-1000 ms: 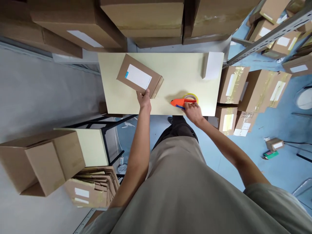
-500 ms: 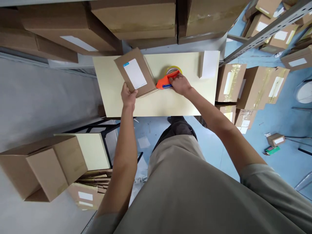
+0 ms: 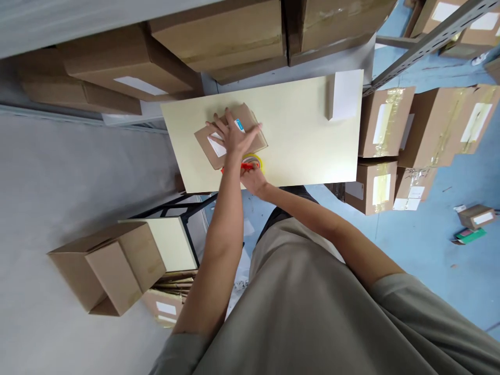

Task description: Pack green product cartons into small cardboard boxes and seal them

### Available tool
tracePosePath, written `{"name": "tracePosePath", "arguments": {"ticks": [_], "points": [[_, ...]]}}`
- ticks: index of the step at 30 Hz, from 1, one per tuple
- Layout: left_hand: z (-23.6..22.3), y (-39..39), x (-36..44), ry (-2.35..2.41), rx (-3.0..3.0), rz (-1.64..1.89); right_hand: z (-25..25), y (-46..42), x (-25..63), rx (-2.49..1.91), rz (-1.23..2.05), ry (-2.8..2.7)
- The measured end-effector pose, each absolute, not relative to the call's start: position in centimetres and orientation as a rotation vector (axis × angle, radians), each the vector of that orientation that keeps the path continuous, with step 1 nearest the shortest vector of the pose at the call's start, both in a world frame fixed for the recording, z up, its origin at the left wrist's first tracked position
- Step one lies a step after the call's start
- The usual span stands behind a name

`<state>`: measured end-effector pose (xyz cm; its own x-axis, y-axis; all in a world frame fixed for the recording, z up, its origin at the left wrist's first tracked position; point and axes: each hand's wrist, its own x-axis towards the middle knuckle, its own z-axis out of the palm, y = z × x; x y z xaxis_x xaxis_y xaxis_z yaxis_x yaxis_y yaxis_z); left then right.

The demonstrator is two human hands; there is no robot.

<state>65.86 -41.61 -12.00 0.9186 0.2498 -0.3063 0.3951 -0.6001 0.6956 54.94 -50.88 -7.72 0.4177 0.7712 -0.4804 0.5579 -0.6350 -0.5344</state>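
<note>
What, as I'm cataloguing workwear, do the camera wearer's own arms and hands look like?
The left hand and right hand are ungloved, and no watch or bracelet shows. The forearms are uncovered too. The sleeves are short and plain grey, with no print or badge visible. Any rings would be too small to tell.

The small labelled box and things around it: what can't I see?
Head view:
Label on the small box: partly covered by left hand; print too small.
Tape dispenser: partly hidden by right hand and left forearm.
Shelf carton right of centre: cut off by top edge.
</note>
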Motion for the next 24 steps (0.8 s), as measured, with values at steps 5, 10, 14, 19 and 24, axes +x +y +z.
{"name": "tracePosePath", "arguments": {"ticks": [5,10,14,19,24], "points": [[-12.6,-43.4,65.5,0.342,2.240,-0.319,-8.0,-49.9,53.3,-2.570,0.958,-0.916],[-12.2,-43.1,65.4,0.354,2.193,-0.336,-8.8,-57.1,51.3,-2.672,0.930,-0.837],[-11.9,-43.6,65.4,0.349,2.183,-0.343,-9.4,-65.4,50.4,-2.720,0.923,-0.734],[-11.9,-43.7,64.6,0.303,2.179,-0.350,-10.3,-69.4,53.4,-2.790,0.805,-0.631],[-11.4,-42.8,62.6,0.231,2.230,-0.356,-11.3,-67.4,56.5,-2.785,0.782,-0.780]]}}
